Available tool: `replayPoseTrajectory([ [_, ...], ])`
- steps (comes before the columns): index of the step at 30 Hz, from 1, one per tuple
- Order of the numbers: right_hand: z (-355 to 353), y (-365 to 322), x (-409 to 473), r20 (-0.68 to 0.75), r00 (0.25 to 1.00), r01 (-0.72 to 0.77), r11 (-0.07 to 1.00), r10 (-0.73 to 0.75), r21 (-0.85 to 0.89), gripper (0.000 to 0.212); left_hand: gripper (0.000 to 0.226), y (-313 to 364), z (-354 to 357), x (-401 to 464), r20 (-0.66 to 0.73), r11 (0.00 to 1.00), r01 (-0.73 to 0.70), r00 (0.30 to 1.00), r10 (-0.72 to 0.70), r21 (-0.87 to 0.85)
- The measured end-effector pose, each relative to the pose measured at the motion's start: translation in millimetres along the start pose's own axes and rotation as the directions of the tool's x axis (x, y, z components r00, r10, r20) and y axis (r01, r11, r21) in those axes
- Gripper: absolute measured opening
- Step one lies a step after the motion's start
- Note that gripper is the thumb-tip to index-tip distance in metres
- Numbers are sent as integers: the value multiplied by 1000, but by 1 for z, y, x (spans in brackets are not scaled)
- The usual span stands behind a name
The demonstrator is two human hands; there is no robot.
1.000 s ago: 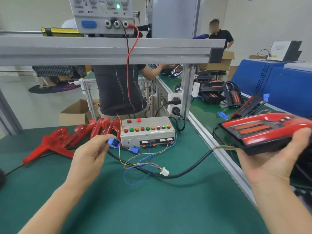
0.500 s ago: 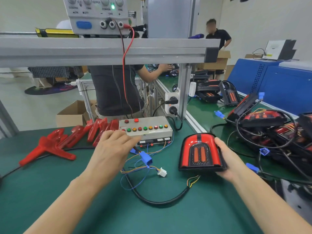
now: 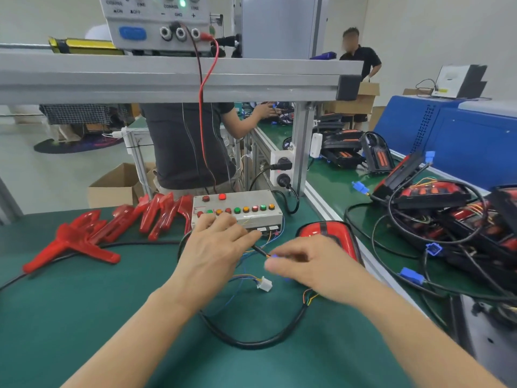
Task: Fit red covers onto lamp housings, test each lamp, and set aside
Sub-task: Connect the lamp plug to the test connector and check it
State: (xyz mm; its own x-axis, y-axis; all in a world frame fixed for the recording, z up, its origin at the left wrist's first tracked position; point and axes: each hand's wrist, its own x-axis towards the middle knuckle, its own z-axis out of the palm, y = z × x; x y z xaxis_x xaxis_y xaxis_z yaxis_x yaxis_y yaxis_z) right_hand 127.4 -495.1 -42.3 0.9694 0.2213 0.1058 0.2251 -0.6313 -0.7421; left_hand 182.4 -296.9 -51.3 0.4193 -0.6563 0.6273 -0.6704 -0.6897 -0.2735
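A lamp with its red cover fitted lies on the green mat right of the grey test box with coloured buttons. Its black cable loops toward me. My left hand is just in front of the box, fingers curled down over a short black lead. My right hand, blurred, pinches a small blue connector close to the left fingertips. Loose red covers lie in a row at the left.
A white plug on thin wires lies between my wrists. A tangle of lamps and cables fills the right conveyor. Overhead runs an aluminium beam carrying a power supply. A person stands behind the bench.
My right hand has put the lamp down by the test box and moved to the blue connector. My left hand dropped onto the lead in front of the box.
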Motion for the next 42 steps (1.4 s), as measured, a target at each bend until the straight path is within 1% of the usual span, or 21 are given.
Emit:
replayPoseTrajectory([
  [2, 8, -5, 4, -20, 999, 29, 993, -31, -113, 43, 31, 4, -3, 4, -12, 999, -30, 999, 30, -14],
  [4, 9, -5, 5, -75, 997, 5, 978, -21, -207, 35, 31, 5, -4, 5, -30, 999, -42, 999, 42, -19],
  [6, 4, -3, 3, -123, 992, -28, 975, 1, -220, 24, 31, 3, -5, 2, -79, 991, 44, 995, -55, -127],
  [7, -1, -2, 2, -165, 986, -48, 975, 12, -218, 19, 33, 0, -7, 1, -118, 963, 134, 979, -165, -234],
  [8, -6, 1, 2, -220, 975, -75, 973, 25, -218, 15, 35, -5, -9, -1, -152, 905, 233, 941, -302, -356],
  [10, -19, 8, 2, -350, 934, -143, 969, 65, -200, 16, 35, -17, -11, -4, -190, 757, 371, 822, -537, -537],
  [12, -30, 16, 1, -464, 876, -218, 966, 132, -136, 26, 32, -28, -7, -9, -177, 641, 444, 720, -671, -627],
  [14, -40, 25, 0, -535, 821, -268, 962, 197, -58, 26, 33, -32, 0, -11, -72, 520, 493, 674, -735, -697],
  [16, -47, 34, -1, -568, 776, -300, 953, 273, 48, 25, 32, -29, 10, -12, 109, 413, 563, 675, -729, -716],
  [18, -48, 42, 0, -549, 750, -290, 929, 369, 229, 25, 30, -22, 20, -13, 310, 358, 640, 693, -651, -679],
  [20, -45, 45, 0, -484, 744, -236, 859, 460, 454, 18, 25, -13, 28, -12, 461, 405, 680, 722, -517, -611],
  [22, -39, 46, 1, -403, 749, -191, 753, 526, 629, 8, 25, -3, 36, -12, 566, 524, 667, 738, -368, -530],
  [24, -33, 46, 3, -349, 750, -160, 666, 562, 729, 6, 28, 5, 42, -13, 638, 626, 636, 720, -273, -451],
  [25, -30, 44, 3, -326, 754, -149, 631, 571, 761, 5, 28, 8, 45, -14, 663, 650, 631, 705, -253, -422],
  [28, -17, 40, 4, -247, 791, -163, 582, 560, 797, 7, 27, 8, 48, -16, 698, 648, 662, 663, -272, -377],
  [30, -7, 36, 4, -194, 822, -184, 573, 535, 799, 8, 28, 3, 46, -18, 665, 599, 694, 669, -332, -399],
  [32, 2, 30, 5, -159, 844, -192, 565, 513, 802, 7, 32, -4, 42, -20, 606, 472, 736, 672, -425, -485],
  [34, 12, 24, 7, -133, 860, -196, 559, 493, 805, 6, 33, -9, 38, -22, 617, 228, 766, 626, -476, -601],
  [36, 24, 18, 11, -125, 870, -188, 556, 477, 810, 8, 23, -11, 35, -23, 656, 0, 746, 586, -476, -666],
  [39, 43, 10, 16, -141, 875, -139, 520, 464, 843, 11, 16, -10, 32, -21, 687, -190, 700, 544, -482, -688],
  [42, 56, 8, 20, -139, 874, -97, 447, 466, 889, 14, 15, -9, 30, -21, 720, -326, 654, 523, -456, -682],
])
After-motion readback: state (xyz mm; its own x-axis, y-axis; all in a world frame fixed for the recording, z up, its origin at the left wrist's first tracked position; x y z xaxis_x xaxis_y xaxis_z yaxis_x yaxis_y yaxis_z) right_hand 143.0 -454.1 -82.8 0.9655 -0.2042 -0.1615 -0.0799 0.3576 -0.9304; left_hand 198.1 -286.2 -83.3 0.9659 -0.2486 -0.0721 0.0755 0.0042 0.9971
